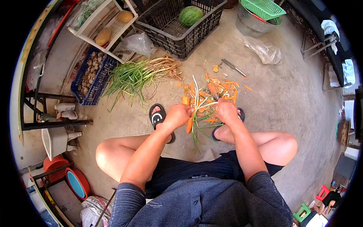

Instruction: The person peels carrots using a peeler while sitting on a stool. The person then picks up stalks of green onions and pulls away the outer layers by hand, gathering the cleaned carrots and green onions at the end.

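My left hand (179,115) grips a small bunch of scallions (196,95), white stalks pointing away from me and green leaves hanging toward me. My right hand (227,111) pinches a pale stalk that crosses the bunch sideways. Below both hands, a heap of orange carrot peelings (227,85) lies on the concrete floor. A peeled carrot (186,100) shows just beyond my left hand, and another orange carrot piece (189,126) lies nearer me. Close to my right hand is an unpeeled-looking carrot (211,88) with a dark end. A metal-handled peeler (234,68) rests past the peelings.
Ahead to the left lies a large pile of scallions (141,73) with roots, beside a blue crate (92,76) of garlic bulbs. A black crate (181,38) holds a watermelon (191,16). Further right are a metal bucket (251,25) and a plastic bag (265,51). My sandalled feet flank the peelings.
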Available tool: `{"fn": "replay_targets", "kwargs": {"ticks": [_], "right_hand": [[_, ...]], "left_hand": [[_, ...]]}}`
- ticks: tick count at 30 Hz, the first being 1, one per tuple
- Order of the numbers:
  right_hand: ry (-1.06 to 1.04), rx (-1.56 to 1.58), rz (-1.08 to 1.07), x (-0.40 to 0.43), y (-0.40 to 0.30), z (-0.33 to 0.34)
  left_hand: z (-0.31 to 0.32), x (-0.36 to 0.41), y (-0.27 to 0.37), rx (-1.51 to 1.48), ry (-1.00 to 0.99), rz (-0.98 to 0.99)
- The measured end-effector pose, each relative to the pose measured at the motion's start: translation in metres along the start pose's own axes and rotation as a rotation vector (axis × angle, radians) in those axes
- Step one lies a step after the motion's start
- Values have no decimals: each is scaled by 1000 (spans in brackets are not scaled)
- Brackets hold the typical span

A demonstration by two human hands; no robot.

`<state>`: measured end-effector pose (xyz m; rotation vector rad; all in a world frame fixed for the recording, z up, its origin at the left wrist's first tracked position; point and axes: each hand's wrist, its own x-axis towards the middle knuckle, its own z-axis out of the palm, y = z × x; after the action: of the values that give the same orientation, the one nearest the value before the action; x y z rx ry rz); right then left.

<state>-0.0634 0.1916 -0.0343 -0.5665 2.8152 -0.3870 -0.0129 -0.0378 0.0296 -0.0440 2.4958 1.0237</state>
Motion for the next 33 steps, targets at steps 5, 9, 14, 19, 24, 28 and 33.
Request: {"fn": "replay_targets", "kwargs": {"ticks": [5,9,14,19,24,28,33], "right_hand": [[91,907,564,26,22,29],[204,576,407,31,23,43],[-34,789,882,25,103,39],[-57,479,477,22,111,57],[-375,116,204,34,-12,13],[-384,1193,5,22,-122,22],[-400,1266,49,8,-171,25]], "left_hand": [[13,2,14,41,47,58],[8,3,16,63,32,89],[-7,2,-14,122,113,119],[-39,13,-23,-877,155,-197],[-50,6,-18,-1325,340,-174],[-50,11,-26,-1433,589,-131],[-61,14,-45,-1388,868,-165]]}}
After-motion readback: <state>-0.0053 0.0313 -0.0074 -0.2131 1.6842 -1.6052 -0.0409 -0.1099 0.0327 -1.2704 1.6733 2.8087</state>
